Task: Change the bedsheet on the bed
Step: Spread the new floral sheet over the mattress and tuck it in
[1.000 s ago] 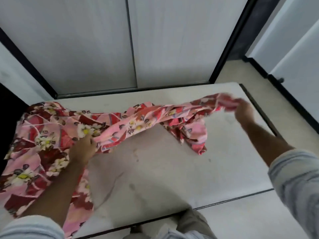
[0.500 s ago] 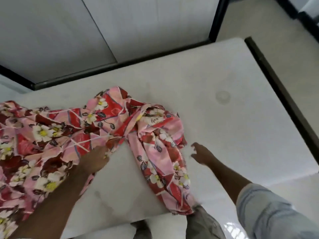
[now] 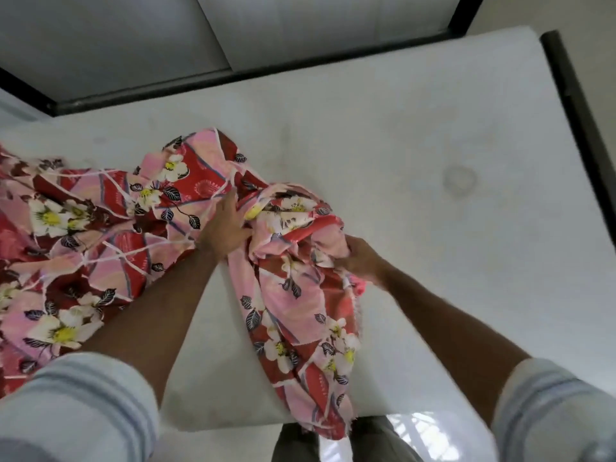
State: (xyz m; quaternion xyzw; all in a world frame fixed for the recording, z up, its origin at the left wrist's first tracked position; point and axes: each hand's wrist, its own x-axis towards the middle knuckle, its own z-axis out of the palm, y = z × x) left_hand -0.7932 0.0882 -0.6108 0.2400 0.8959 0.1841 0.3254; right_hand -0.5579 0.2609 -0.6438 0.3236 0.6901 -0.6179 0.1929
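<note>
Grey wall panels (image 3: 133, 45), dark trim (image 3: 233, 80), glossy floor (image 3: 410, 428)

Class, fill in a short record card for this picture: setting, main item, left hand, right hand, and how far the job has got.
setting: bare white mattress in a dark bed frame
main item: pink and red floral bedsheet, bunched, one end hanging over the near edge
left hand: on the sheet, fingers in its folds
right hand: grips a bunch of sheet
progress: sheet not spread; most of the mattress uncovered
</note>
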